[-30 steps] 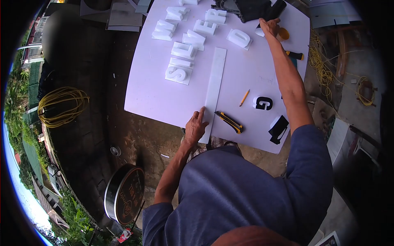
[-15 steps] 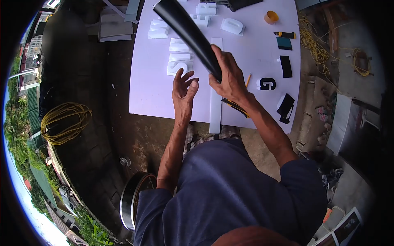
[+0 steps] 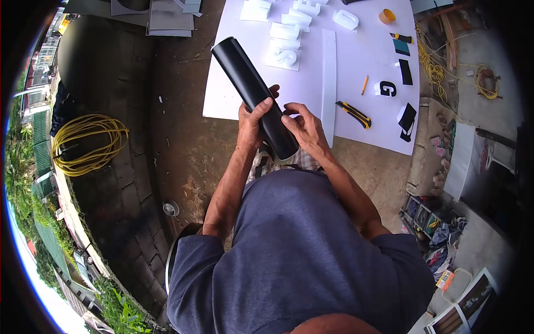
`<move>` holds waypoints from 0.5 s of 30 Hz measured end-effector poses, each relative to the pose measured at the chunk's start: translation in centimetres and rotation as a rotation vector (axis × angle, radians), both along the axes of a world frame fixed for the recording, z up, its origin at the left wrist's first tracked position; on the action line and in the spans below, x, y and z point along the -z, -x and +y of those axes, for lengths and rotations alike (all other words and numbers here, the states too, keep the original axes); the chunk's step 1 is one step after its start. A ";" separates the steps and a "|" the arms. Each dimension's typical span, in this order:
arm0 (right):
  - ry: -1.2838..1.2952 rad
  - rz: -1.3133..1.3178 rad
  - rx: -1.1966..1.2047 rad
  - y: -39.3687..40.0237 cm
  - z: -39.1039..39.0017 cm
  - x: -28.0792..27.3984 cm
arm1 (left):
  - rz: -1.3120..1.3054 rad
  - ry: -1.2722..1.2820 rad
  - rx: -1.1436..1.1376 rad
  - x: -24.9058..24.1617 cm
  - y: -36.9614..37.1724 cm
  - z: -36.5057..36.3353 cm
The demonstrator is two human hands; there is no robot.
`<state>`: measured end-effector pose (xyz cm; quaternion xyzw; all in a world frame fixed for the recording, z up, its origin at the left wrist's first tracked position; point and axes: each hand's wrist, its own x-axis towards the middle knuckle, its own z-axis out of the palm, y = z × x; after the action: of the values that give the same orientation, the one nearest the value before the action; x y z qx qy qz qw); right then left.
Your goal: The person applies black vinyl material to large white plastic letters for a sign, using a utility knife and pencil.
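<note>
A roll of black vinyl (image 3: 245, 72) slants across in front of my body, its lower end close to my lap. My left hand (image 3: 255, 121) is wrapped round the middle of it, thumb on top and fingertips showing past the far side. At the roll's right edge, lower down, my right hand (image 3: 306, 131) has its thumb against the black surface with the fingers curled. Beyond the roll, white raised letters (image 3: 285, 57) stand on the white table (image 3: 239, 92). A long white strip (image 3: 329, 83) lies to the right of my hands.
On the table's right side are a yellow-black cutter (image 3: 354, 114), a pencil (image 3: 365, 84), a black-faced letter G (image 3: 387, 89), black pieces (image 3: 406, 72), a second cutter (image 3: 401, 38) and an orange cup (image 3: 387, 16). A coiled yellow hose (image 3: 89, 146) lies on the left.
The roll has come down from above the table toward my body. My left hand, empty before, now grips it; my right hand has shifted to its lower right edge. The view has shifted too.
</note>
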<state>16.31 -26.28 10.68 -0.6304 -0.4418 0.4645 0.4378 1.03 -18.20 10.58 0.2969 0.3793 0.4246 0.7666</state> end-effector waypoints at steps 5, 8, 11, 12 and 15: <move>0.018 -0.164 -0.041 0.2 1.6 -0.9 | -0.212 0.066 0.022 1.4 2.4 0.5; -0.072 -0.365 0.007 0.2 2.5 -1.6 | -0.286 0.168 -0.015 3.1 2.7 0.8; -0.389 -0.535 0.055 -0.2 2.9 -1.6 | -0.103 0.018 -0.037 1.9 1.4 1.3; -0.414 -0.636 0.033 -0.5 2.9 -1.9 | -0.020 0.072 -0.081 1.2 0.8 1.5; -0.452 -0.773 0.028 -1.3 2.7 -2.2 | 0.233 0.064 -0.002 0.0 -1.0 2.0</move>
<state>17.58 -23.60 12.87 -0.6522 -0.6547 0.0807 0.3735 2.00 -16.17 10.55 0.3192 0.4794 0.3755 0.7261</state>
